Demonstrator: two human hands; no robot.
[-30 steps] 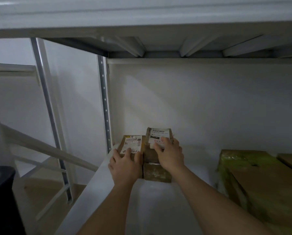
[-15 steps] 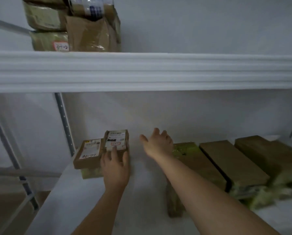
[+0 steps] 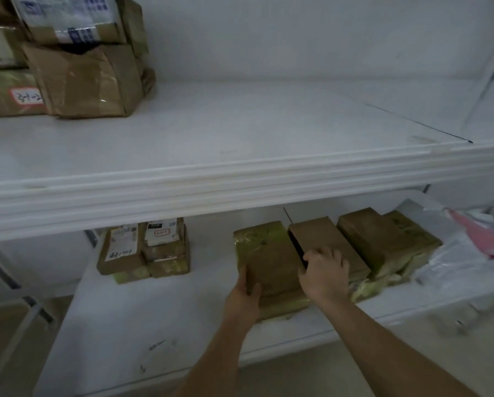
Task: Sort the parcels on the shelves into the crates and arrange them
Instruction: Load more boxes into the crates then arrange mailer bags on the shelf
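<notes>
A single head-worn wide-angle view looks forward and down from above and behind the fingers (image 3: 323,255), close enough that both forearms run in from the bottom edge. It faces a white wall behind two shelves: the upper shelf (image 3: 240,179) crosses the frame above the fingers, and the lower shelf (image 3: 119,325) lies beneath them. Straight edges bow towards the sides. No second view shares the scene.

White shelves (image 3: 240,179) against a white wall (image 3: 297,38); brown cardboard parcels (image 3: 88,81) up top, one with a red-bordered white label (image 3: 28,96); below, a brown parcel (image 3: 268,262) wrapped in yellow-green tape, plain brown boxes (image 3: 326,239), small boxes (image 3: 142,247) with white labels, a grey bag (image 3: 452,253) with a pink patch
</notes>
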